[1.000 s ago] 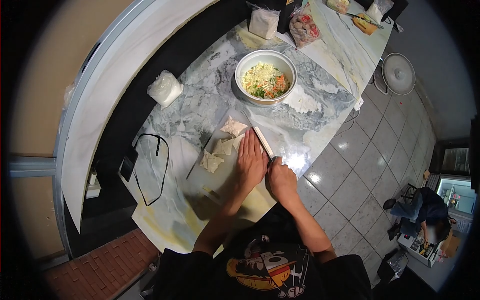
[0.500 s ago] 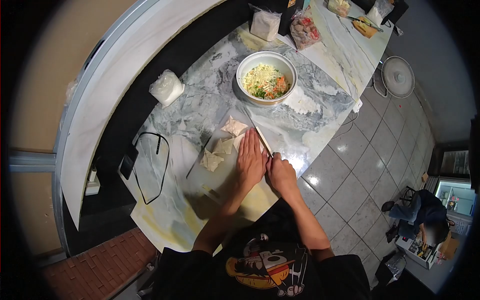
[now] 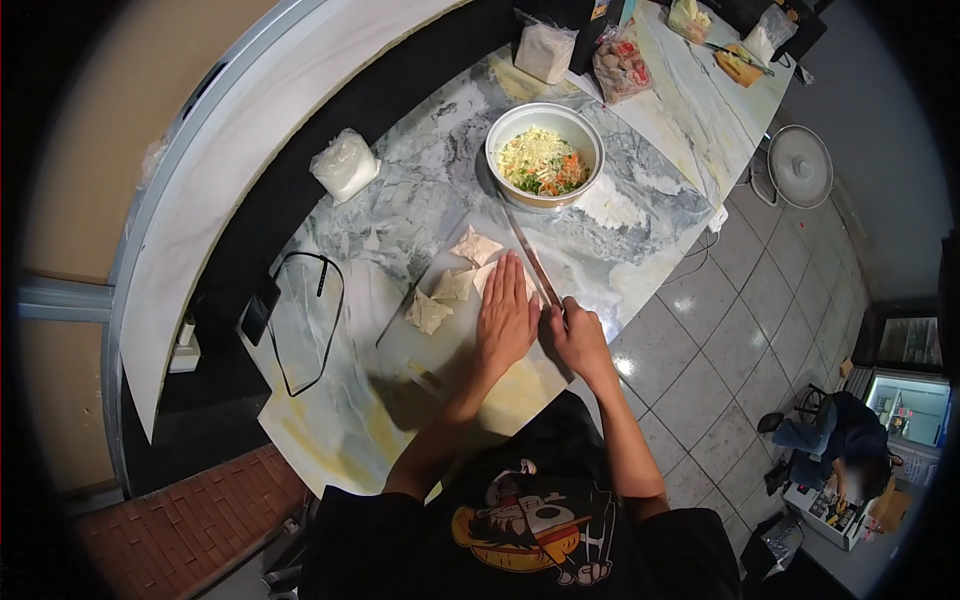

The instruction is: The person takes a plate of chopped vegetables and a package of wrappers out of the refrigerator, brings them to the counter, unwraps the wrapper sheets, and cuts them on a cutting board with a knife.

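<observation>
My left hand (image 3: 510, 318) lies flat with fingers stretched out over a pale, soft-looking piece (image 3: 484, 278), which is mostly hidden under it. My right hand (image 3: 583, 340) is wrapped round the handle of a long knife (image 3: 532, 256), its blade pointing away from me, just right of my left fingers. Beneath them is a pale cutting board (image 3: 447, 345). Left of my fingers several whitish cut pieces (image 3: 429, 313) lie in a slanting row; whether they are dough or tofu I cannot tell.
Beyond the board stands a white pot (image 3: 495, 170) of shredded vegetables. A bag of white stuff (image 3: 345, 167) and a phone-like device (image 3: 261, 311) with a looped strap lie left. Filled bags (image 3: 621, 66) stand at the back. Rightward, a person (image 3: 840, 440) sits by the tiled floor.
The knife has shifted slightly right, away from my left fingers, and its blade has turned. My left hand stays flat on the pale piece. The whole view has shifted a little.
</observation>
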The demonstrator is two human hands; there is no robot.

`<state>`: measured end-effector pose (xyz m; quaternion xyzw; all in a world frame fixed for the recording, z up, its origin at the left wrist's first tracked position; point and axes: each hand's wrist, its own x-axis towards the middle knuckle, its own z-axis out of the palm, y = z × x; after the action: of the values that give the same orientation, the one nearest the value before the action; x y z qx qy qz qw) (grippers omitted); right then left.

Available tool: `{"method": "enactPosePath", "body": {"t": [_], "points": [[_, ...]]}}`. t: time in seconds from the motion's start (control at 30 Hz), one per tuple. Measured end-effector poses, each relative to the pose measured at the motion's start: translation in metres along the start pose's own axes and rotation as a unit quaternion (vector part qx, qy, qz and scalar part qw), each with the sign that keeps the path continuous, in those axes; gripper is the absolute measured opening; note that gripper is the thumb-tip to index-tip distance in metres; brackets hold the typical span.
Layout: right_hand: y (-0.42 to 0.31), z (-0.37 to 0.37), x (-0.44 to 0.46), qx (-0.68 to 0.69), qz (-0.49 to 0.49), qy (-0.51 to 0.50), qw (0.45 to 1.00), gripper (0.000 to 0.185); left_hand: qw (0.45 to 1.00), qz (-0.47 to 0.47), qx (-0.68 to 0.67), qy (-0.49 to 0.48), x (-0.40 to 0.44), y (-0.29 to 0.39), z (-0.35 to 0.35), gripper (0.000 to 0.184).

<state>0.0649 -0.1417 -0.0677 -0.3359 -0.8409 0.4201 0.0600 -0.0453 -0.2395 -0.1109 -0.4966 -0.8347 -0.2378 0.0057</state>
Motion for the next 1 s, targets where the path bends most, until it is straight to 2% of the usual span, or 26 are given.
{"method": "enactPosePath", "body": {"t": [0.03,0.17,0.23,0.33,0.57,0.87,1.0], "points": [[-0.001,-0.003,0.001,0.014,0.025,-0.005,1.0,0.021,1.0,-0.004,-0.001,0.0,0.0,0.0,0.001,0.064],[0.016,0.007,0.01,0.002,-0.017,0.022,1.0,0.022,1.0,-0.014,-0.015,0.007,0.0,0.002,0.001,0.063],[0.017,0.013,0.015,0.043,-0.003,0.035,0.998,0.025,1.0,-0.018,-0.011,0.009,-0.001,0.001,0.002,0.062],[0.012,0.015,0.02,0.023,0.022,0.036,0.999,0.025,1.0,-0.025,-0.007,0.009,-0.002,0.0,0.003,0.061],[0.013,0.016,0.023,0.036,0.001,0.04,0.999,0.022,0.999,-0.02,-0.012,0.021,-0.004,-0.002,0.006,0.06],[0.012,-0.003,0.028,0.019,-0.051,0.026,0.998,0.02,0.998,-0.022,-0.043,0.044,-0.004,-0.003,0.006,0.058],[0.014,-0.005,0.023,0.063,-0.091,0.05,0.993,0.016,0.996,-0.016,-0.054,0.073,-0.005,-0.004,0.002,0.052]]}}
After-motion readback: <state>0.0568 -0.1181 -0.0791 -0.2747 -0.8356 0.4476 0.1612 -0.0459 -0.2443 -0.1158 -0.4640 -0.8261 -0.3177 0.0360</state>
